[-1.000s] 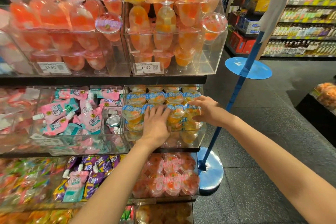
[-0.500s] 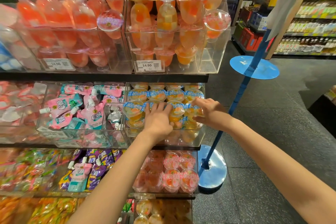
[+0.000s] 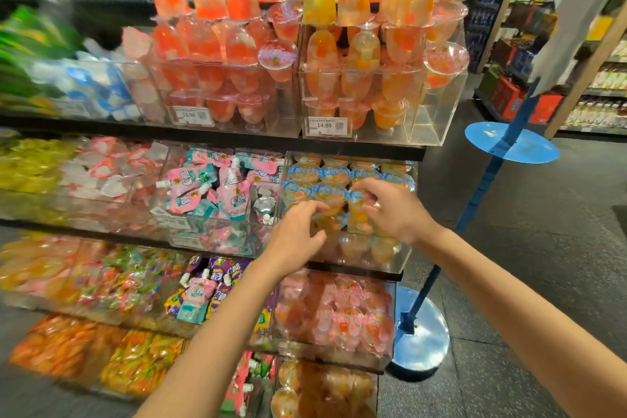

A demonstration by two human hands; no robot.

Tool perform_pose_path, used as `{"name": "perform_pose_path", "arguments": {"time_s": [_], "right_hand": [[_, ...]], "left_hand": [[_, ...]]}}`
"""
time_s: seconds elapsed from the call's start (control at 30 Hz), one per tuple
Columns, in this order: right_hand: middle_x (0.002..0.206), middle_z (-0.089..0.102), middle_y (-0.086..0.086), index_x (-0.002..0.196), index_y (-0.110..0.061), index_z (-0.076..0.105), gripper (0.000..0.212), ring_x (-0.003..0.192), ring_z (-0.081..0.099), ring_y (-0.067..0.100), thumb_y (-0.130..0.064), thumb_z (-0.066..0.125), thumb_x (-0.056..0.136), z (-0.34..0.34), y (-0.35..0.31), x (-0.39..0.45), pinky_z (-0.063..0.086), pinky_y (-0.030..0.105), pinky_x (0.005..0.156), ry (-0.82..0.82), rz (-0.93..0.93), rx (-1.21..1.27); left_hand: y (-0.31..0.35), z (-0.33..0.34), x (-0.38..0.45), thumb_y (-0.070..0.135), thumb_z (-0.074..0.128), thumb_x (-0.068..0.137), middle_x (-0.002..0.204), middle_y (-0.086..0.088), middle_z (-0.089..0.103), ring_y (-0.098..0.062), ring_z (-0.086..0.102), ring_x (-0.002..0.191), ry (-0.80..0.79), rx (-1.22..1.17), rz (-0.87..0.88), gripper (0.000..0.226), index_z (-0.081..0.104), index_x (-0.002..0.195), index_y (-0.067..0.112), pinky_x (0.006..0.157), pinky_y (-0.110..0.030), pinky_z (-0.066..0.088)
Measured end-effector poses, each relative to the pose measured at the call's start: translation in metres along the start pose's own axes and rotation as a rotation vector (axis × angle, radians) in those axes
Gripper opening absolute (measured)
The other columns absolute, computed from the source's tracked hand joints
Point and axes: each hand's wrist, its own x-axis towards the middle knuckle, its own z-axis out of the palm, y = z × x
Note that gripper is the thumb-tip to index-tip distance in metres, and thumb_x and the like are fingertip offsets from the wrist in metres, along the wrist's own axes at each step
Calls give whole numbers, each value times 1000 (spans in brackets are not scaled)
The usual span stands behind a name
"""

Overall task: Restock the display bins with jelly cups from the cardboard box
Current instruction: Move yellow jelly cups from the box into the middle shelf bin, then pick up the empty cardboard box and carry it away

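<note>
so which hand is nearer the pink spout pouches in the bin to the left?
Left. The left hand is at the blue-lidded cup bin's left front corner, beside the pink pouches. The right hand is farther right over the cups.

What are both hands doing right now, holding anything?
Left hand: fingers loosely curled at the blue-lidded jelly cups; grip cannot be told.
Right hand: fingers curled over the same cups; grip cannot be told.

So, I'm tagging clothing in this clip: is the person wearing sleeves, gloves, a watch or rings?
Nothing worn shows. Both forearms are bare from the bottom edge of the picture to the wrists, with no sleeves or watch. The left hand and right hand have no gloves, and no rings are visible, though the picture is somewhat blurred.
</note>
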Motion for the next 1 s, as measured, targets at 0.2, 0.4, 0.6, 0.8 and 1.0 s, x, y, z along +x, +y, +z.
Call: {"name": "perform_pose_path", "arguments": {"time_s": [0.2, 0.4, 0.6, 0.8, 1.0], "right_hand": [[81, 58, -2, 82, -29, 57, 16, 81, 54, 22, -14, 53, 88, 29, -107, -25, 40, 31, 67, -167, -165, -8], [74, 58, -5, 106, -15, 67, 21, 76, 59, 20, -15, 56, 88, 85, -238, -76, 46, 32, 70, -361, -382, 35], [78, 64, -2, 104, -18, 68, 19, 82, 63, 20, -21, 64, 86, 151, -372, -144, 49, 31, 77, -560, -645, 63], [79, 59, -6, 106, -17, 68, 20, 81, 60, 15, -22, 65, 87, 210, -512, -216, 41, 26, 73, -701, -935, 100], [81, 59, -5, 108, -18, 68, 23, 80, 55, 12, -22, 66, 86, 264, -646, -289, 45, 29, 77, -850, -1215, 129]], "left_hand": [[-37, -58, -110, 14, 58, 87, 112, 1, 64, -15, 59, 103, -16, 13, -180, 27, 61, 114, 18, 88, -29, 46], [-79, -117, -278, 18, 61, 87, 101, 3, 68, -15, 63, 92, 19, 78, -400, 22, 61, 109, 18, 84, -30, 49], [-104, -160, -460, 22, 59, 88, 103, 2, 68, -14, 63, 94, 133, 77, -687, 26, 61, 113, 24, 88, -35, 49], [-111, -185, -631, 17, 58, 89, 105, 1, 68, -9, 60, 91, 316, 17, -959, 25, 61, 113, 18, 91, -31, 48], [-105, -204, -768, 16, 55, 94, 103, 2, 62, -16, 62, 99, 527, -56, -1188, 24, 60, 117, 17, 87, -26, 45]]}}
